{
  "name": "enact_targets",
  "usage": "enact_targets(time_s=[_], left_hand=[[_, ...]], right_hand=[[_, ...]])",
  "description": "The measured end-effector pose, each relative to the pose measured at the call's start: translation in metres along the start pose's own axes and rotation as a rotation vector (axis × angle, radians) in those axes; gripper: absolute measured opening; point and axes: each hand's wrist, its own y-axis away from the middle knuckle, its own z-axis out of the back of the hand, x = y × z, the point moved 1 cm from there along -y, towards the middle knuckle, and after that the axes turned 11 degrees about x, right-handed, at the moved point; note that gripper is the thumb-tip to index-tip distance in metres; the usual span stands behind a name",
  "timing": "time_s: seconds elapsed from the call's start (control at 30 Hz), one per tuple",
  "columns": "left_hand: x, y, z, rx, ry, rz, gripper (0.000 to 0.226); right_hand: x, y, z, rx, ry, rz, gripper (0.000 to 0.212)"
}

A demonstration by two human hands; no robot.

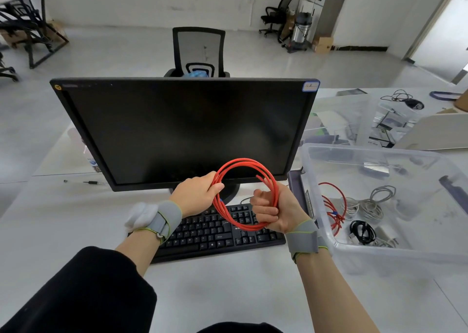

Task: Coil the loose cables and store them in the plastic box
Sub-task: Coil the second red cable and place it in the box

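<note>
Using the black monitor (184, 130) as the anchor: off to its lower left a small dark plug-like bit (91, 182) lies on the white desk (63, 231). Right in front of the monitor's stand, above the black keyboard (215, 231), both hands hold up a red cable (244, 193) wound into a round coil. The left hand (195, 195) has its fingers curled round the coil's left side, and the right hand (273, 212) is clenched round the right and lower part. Both wrists wear grey straps. Right of the monitor sits the clear plastic box (319, 206), with another red cable (333, 206), some white cables (367, 206) and a black cable (362, 232) already inside.
</note>
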Motion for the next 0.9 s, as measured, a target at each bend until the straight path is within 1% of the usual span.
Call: enact_targets(time_s=[0.07, 0.1, 0.2, 0.27, 0.43, 0.53, 0.63, 0.7, 0.77, 0.83, 0.9], left_hand=[[-0.001, 0.001, 0.002, -0.012, -0.041, -0.001, 0.021], [0.0, 0.001, 0.002, -0.016, -0.061, 0.001, 0.02], [0.0, 0.001, -0.001, -0.011, -0.113, 0.02, 0.019], [-0.001, 0.0, -0.004, 0.007, -0.116, 0.039, 0.021], [0.0, -0.002, -0.007, 0.016, -0.069, 0.099, 0.024], [0.005, -0.005, -0.007, 0.023, -0.044, 0.127, 0.023], [0.011, -0.005, -0.009, 0.052, -0.004, 0.133, 0.022], [0.011, -0.005, -0.011, 0.048, -0.008, 0.125, 0.021], [0.008, -0.004, -0.009, 0.021, -0.049, 0.117, 0.022], [0.004, -0.004, -0.005, 0.002, -0.104, 0.118, 0.024], [0.003, -0.003, -0.003, -0.005, -0.126, 0.118, 0.025]], right_hand=[[-0.004, -0.001, 0.001, -0.012, -0.006, 0.026, 0.031], [-0.005, -0.002, 0.002, -0.05, 0.0, 0.06, 0.028], [-0.007, -0.008, 0.009, -0.255, 0.112, 0.221, 0.026], [-0.006, -0.008, 0.011, -0.346, 0.242, 0.269, 0.025], [-0.004, -0.003, 0.004, -0.404, 0.449, 0.317, 0.023], [-0.006, -0.001, -0.002, -0.384, 0.517, 0.319, 0.027], [-0.005, -0.001, -0.006, -0.326, 0.515, 0.268, 0.03], [-0.005, 0.0, -0.006, -0.237, 0.45, 0.182, 0.032], [-0.007, 0.0, -0.003, -0.107, 0.324, 0.089, 0.034], [-0.01, 0.0, 0.001, 0.0, 0.222, 0.041, 0.033], [-0.011, 0.0, 0.003, 0.022, 0.159, 0.034, 0.029]])
